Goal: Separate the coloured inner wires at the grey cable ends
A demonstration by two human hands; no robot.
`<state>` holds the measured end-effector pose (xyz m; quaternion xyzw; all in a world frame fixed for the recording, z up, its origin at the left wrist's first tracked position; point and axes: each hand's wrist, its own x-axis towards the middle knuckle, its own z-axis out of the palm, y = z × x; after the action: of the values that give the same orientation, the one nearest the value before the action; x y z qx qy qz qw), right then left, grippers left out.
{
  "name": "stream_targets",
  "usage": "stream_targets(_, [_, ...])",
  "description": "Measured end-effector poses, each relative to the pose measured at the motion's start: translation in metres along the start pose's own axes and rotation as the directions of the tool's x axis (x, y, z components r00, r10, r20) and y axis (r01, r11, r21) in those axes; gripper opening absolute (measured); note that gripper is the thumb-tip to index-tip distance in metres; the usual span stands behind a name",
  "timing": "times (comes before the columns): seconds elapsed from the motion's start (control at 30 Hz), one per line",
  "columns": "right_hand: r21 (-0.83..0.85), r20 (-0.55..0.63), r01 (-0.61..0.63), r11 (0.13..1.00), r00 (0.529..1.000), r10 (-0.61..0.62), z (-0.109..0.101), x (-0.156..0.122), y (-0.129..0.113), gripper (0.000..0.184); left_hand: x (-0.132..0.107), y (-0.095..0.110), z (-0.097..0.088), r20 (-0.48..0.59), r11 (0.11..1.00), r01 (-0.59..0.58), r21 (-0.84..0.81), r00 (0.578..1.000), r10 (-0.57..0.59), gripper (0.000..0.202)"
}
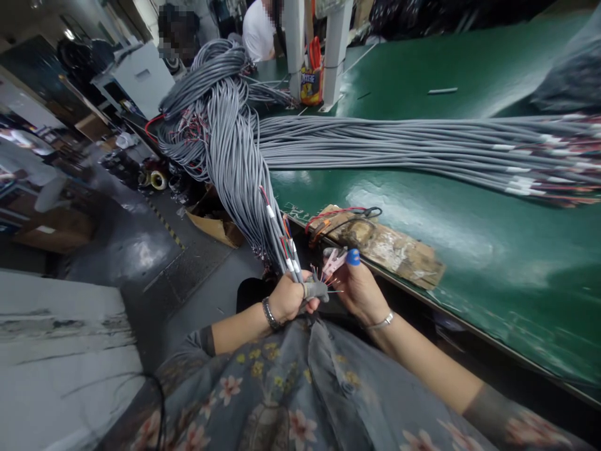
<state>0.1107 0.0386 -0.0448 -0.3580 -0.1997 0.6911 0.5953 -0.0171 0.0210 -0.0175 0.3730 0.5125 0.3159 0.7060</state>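
My left hand (pixel 288 297) is closed around the ends of a few grey cables, whose thin stripped wires (pixel 323 282) fan out past my fingers. A fingertip of that hand wears a grey wrap. My right hand (pixel 359 285) grips a small pink-handled cutter (pixel 334 260) whose jaws sit right at those wire ends; its thumb wears a blue cap. The cables I hold come from a thick grey cable bundle (pixel 235 150) that hangs down off the edge of the green table (pixel 469 250).
The long grey bundle runs across the table to the right, ending in white-sleeved red wires (pixel 554 169). A worn wooden block (pixel 389 247) with red and black leads lies at the table edge. Two people are at the far end. A cardboard box (pixel 213 222) sits on the floor.
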Motion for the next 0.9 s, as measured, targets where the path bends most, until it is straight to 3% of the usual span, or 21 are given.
stream_targets(0.23, [-0.018, 0.163, -0.081, 0.997, 0.983, 0.083, -0.006, -0.003, -0.004, 0.047, -0.012, -0.004, -0.003, -0.020, 0.997, -0.071, -0.043, 0.997, 0.070, 0.035])
stream_targets(0.4, [-0.111, 0.065, 0.030, 0.993, 0.998, -0.023, -0.006, -0.004, -0.004, 0.030, -0.013, 0.000, 0.000, -0.081, 0.991, -0.077, -0.112, 0.994, 0.068, 0.033])
stream_targets(0.5, [-0.230, 0.059, 0.101, 0.968, 0.994, -0.089, -0.009, -0.004, -0.003, 0.037, -0.010, 0.005, 0.004, -0.106, 0.984, -0.089, -0.157, 0.992, 0.073, 0.035])
stream_targets(0.67, [-0.475, 0.081, 0.292, 0.830, 0.954, -0.289, -0.017, -0.005, 0.001, 0.050, -0.005, 0.006, 0.005, -0.079, 0.984, -0.086, -0.156, 0.994, 0.074, 0.036])
stream_targets(0.8, [-0.269, 0.117, 0.128, 0.955, 0.988, -0.100, -0.012, -0.002, 0.002, 0.054, -0.004, 0.004, 0.004, -0.076, 0.989, -0.080, -0.123, 0.995, 0.071, 0.036])
stream_targets(0.9, [-0.119, 0.076, 0.030, 0.992, 0.997, -0.021, -0.006, 0.001, 0.001, 0.050, -0.004, 0.004, 0.005, -0.090, 0.993, -0.067, -0.102, 0.994, 0.058, 0.036])
